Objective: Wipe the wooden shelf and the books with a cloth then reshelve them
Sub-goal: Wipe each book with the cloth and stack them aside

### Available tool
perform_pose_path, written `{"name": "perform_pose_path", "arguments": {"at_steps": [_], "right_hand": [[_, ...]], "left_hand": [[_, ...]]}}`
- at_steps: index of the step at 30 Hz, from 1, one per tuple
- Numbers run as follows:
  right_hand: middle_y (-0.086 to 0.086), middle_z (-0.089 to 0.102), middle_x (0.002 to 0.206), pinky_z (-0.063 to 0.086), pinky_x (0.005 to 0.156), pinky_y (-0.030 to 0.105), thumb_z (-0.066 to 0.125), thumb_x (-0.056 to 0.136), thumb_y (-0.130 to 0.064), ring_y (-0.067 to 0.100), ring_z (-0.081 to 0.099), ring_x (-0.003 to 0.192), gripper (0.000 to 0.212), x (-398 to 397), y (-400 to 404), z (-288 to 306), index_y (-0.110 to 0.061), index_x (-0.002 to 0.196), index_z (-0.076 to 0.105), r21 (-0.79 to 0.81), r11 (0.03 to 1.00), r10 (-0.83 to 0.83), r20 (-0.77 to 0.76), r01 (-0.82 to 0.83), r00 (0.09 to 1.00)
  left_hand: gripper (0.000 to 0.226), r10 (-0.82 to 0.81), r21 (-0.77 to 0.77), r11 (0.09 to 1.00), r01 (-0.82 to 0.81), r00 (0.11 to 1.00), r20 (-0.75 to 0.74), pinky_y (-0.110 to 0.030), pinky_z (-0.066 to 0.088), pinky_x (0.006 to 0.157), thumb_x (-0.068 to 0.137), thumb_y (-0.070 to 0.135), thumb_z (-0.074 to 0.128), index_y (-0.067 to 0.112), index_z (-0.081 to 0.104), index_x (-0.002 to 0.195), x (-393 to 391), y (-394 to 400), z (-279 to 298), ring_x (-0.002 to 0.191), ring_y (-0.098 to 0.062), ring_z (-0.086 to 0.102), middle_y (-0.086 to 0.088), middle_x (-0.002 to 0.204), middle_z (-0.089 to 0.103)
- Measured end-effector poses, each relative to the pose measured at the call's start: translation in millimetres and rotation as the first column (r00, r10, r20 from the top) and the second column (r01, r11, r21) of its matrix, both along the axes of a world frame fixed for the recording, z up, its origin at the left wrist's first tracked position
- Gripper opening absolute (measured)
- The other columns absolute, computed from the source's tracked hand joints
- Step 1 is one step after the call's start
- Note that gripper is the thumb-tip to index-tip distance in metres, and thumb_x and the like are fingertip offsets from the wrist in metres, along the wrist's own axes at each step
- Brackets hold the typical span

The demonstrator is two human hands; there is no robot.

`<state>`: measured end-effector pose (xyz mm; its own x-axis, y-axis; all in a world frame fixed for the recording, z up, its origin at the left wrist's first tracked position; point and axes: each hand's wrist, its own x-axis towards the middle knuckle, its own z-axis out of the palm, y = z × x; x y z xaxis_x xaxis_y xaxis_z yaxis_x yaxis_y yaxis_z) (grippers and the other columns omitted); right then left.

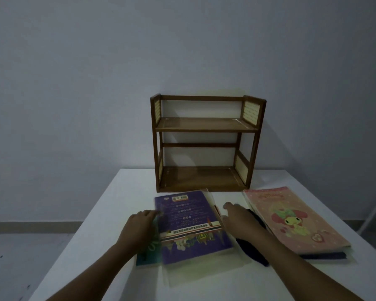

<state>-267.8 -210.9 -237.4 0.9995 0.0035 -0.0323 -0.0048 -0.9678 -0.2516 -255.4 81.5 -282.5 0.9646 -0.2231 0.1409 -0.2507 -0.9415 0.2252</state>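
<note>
Shelf [206,127] w/ both tiers bare; books [191,222] flat on table [117,213].

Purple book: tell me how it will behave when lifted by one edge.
The purple book looks thin and soft-covered, so it will probably sag. Its cover looks glossy, so it may slide off the stack below. It is likely light.

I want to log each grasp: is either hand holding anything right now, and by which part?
The left hand touches the purple book at its left edge; a firm hold cannot be told. The right hand rests on the dark cloth.
</note>
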Motion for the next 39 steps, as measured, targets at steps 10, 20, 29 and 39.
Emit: {"name": "perform_pose_path", "arguments": {"at_steps": [10, 20, 29, 39], "right_hand": [[0.007, 0.060, 0.108, 0.043, 0.080, 0.025, 0.046, 0.098, -0.047, 0.020, 0.057, 0.104, 0.052, -1, 16, -1, -0.003, 0.124, 0.054, 0.093, 0.987, -0.074, -0.472, 0.133, 0.879], [0.012, 0.056, 0.118, 0.041, 0.057, 0.023, 0.055, 0.094, -0.040, 0.020, 0.052, 0.092, 0.059, 0, 19, 10, -0.001, 0.136, 0.040, 0.016, 0.989, -0.124, -0.474, 0.149, 0.871], [0.008, 0.062, 0.104, 0.047, 0.069, 0.028, 0.048, 0.097, -0.046, 0.020, 0.059, 0.088, 0.043, -13, 13, 2, -0.008, 0.112, 0.061, 0.315, 0.914, -0.046, -0.548, 0.257, 0.835], [0.014, 0.053, 0.125, 0.058, 0.080, 0.030, 0.057, 0.094, -0.012, 0.029, 0.058, 0.111, 0.036, 1, -44, 41, -0.014, 0.130, 0.056, 0.974, 0.180, 0.124, -0.161, 0.137, 0.979]], "left_hand": [[0.050, -0.182, -0.031, 0.983, 0.179, 0.969, -0.167, -0.028, 0.030, 0.110, 0.096, 0.017, 0.049, 0.035, 0.041, 0.143, -12, 15, -9, 0.135, -0.019, 0.038, 0.000, 0.148, 0.040], [0.071, -0.308, -0.078, 0.951, 0.298, 0.912, -0.272, -0.041, 0.035, 0.110, 0.078, 0.055, 0.054, 0.060, 0.018, 0.139, -13, 27, -9, 0.134, -0.013, 0.035, 0.010, 0.146, 0.038], [0.062, -0.275, 0.011, 0.961, 0.275, 0.961, -0.005, -0.044, 0.029, 0.110, 0.074, 0.062, 0.062, 0.059, 0.035, 0.130, -27, 12, -15, 0.133, -0.025, 0.030, -0.002, 0.144, 0.038], [0.022, -0.100, -0.615, 0.746, 0.255, 0.956, 0.275, -0.028, 0.056, 0.081, 0.092, 0.024, 0.058, 0.017, 0.063, 0.112, -8, -46, 84, 0.092, -0.011, 0.066, -0.001, 0.105, 0.070]]}}
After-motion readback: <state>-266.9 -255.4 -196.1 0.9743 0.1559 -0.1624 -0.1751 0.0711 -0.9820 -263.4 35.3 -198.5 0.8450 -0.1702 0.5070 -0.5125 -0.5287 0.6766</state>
